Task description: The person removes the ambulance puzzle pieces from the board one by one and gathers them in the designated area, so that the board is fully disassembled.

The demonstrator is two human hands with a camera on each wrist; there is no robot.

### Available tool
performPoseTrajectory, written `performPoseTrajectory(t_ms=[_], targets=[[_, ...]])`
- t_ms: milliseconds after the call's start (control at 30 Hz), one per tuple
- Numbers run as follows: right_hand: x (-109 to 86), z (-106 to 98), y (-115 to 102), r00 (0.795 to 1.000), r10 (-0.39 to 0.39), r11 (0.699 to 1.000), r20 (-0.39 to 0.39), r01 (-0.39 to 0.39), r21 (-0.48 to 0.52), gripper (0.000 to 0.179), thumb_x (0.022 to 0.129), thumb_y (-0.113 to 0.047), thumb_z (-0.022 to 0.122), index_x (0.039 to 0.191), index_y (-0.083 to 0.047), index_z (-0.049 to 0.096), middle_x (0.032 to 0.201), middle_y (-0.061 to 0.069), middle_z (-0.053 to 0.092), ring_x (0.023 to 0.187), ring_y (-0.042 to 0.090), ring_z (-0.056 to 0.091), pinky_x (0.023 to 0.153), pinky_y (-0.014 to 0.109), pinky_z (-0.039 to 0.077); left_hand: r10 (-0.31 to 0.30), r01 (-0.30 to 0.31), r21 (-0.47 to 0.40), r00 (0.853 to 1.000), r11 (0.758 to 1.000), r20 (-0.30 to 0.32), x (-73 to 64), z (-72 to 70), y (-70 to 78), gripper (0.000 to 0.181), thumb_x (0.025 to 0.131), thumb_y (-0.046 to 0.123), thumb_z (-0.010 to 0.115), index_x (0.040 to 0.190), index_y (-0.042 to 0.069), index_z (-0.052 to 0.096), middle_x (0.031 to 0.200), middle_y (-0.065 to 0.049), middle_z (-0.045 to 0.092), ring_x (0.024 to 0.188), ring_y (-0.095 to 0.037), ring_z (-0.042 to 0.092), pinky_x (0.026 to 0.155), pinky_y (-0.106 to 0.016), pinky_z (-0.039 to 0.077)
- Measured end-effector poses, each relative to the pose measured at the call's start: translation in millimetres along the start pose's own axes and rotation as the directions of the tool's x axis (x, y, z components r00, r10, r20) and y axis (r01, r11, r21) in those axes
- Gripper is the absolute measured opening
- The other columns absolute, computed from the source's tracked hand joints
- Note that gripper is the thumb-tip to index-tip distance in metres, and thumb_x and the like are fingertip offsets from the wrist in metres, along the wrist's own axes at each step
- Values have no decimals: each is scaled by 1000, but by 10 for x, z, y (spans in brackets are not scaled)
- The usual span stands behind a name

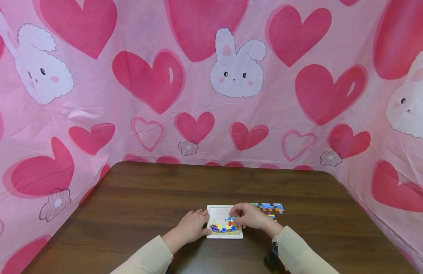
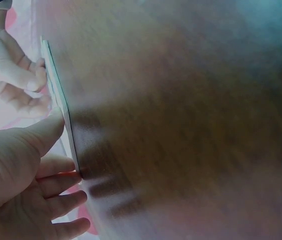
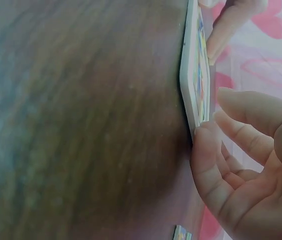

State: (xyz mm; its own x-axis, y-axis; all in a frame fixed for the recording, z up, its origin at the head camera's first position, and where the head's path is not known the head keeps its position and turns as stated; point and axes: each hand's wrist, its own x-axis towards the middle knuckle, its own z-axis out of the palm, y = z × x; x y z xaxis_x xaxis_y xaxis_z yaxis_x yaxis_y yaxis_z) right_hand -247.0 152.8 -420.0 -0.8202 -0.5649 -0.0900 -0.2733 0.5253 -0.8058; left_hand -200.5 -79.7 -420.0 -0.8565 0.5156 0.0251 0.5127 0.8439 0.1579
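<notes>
Head: Board (image 1: 218, 211) lies flat on the surface (image 1: 156, 194) before the person, its boat-like picture (image 1: 224, 229) upright to them, bottom edge nearest. Outline looks near square; slanted view leaves the long axis uncertain. Left grip (image 1: 190, 227) fairly wide, at the board's left edge. Right grip (image 1: 250, 216) over the right side, narrow; whether it holds anything cannot be told. Loose pieces (image 1: 266, 207) lie beyond it, to the right.

Left wrist: board edge-on, thin and straight. Judged light and stiff, likely to slide if nudged; best steadied by the rim (image 2: 55, 75), where the left thumb rests.

Right wrist: board again edge-on; a right finger meets its rim. Pieces probably light, smooth, weakest at the tabs; best pinched by opposite edges.
</notes>
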Motion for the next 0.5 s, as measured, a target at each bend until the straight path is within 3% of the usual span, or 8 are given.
performPoseTrajectory(t_ms=[500], targets=[[32,51,-43,1000,14,991,-5,-15,-136,25,75,-3,74,96,-6,61,82,5,48,73,20,46,51,29,47,11,-11,1,1000,1000,0,-2,-17,8,53,81,39,67,117,1,61,125,-13,56,115,-32,50,92,-48,40]])
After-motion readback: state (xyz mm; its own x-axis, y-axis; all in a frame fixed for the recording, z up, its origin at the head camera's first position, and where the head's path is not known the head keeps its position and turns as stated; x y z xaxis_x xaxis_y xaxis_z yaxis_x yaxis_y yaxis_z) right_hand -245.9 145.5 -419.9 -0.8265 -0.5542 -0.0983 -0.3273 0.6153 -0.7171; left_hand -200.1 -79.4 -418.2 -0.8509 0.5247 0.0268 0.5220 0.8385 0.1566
